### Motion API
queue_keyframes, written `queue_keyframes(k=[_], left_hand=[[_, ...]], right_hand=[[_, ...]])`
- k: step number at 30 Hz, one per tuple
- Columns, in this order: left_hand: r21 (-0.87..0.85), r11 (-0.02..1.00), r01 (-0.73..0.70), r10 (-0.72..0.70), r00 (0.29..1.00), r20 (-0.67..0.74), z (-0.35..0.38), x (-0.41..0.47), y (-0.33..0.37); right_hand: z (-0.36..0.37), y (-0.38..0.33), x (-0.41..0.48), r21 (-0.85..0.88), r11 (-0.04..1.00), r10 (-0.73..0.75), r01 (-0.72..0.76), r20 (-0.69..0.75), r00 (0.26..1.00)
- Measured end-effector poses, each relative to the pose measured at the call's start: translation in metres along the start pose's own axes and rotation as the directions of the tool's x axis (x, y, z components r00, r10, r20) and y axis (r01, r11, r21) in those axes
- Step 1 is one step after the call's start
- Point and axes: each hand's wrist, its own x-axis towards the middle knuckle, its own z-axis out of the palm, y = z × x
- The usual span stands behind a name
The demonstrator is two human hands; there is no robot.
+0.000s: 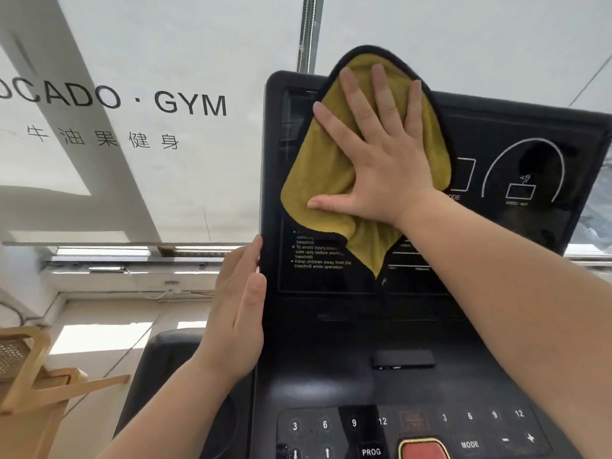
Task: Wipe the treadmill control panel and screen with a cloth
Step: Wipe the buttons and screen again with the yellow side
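Observation:
The black treadmill screen (516,154) stands upright in front of me, with white safety text at its lower left and a speed dial outline at the right. A yellow cloth with a black hem (318,180) lies flat against the screen's upper left part. My right hand (381,154) presses on the cloth with fingers spread, pointing up. My left hand (238,319) rests flat along the screen's left edge, thumb on the front face. Below lies the control panel (331,379) with number keys, PROG and MODE labels and a red button (424,450).
A white blind with "GYM" lettering (190,104) hangs behind the treadmill on the left. A wooden chair frame (36,376) stands at lower left. A small dark slot (404,359) sits mid-console. A black handrail pad (159,369) shows under my left forearm.

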Motion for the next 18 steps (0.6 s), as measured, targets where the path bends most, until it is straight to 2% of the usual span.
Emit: queue_keyframes(k=[2, 4, 7, 10, 12, 15, 18], left_hand=[[-0.040, 0.999, -0.018, 0.017, 1.000, -0.018, 0.001, 0.001, 0.003], [-0.079, 0.996, -0.052, 0.049, 0.998, -0.032, 0.003, 0.001, 0.009], [-0.232, 0.972, 0.046, -0.061, 0.996, -0.058, 0.003, 0.001, 0.009], [-0.289, 0.951, 0.110, -0.125, 0.992, -0.032, -0.001, 0.003, 0.005], [-0.292, 0.947, 0.134, -0.139, 0.990, 0.001, -0.005, 0.005, 0.005], [-0.297, 0.945, 0.138, -0.138, 0.990, 0.021, -0.006, 0.004, 0.006], [-0.328, 0.935, 0.138, -0.140, 0.990, 0.016, -0.004, 0.000, 0.009]], right_hand=[[0.006, -0.020, -0.010, 0.017, 0.999, 0.029, -0.029, 0.001, 1.000], [0.017, -0.047, -0.033, 0.038, 0.999, -0.024, 0.023, 0.021, 1.000], [0.038, -0.075, -0.077, 0.087, 0.985, -0.155, 0.152, 0.039, 0.987], [0.052, -0.063, -0.101, 0.054, 0.944, -0.328, 0.325, 0.038, 0.944], [0.048, -0.040, -0.091, 0.035, 0.928, -0.372, 0.371, 0.022, 0.928], [0.026, -0.011, -0.042, 0.015, 0.977, -0.210, 0.211, -0.035, 0.977], [0.001, -0.009, 0.011, 0.027, 0.998, -0.060, 0.061, -0.028, 0.998]])
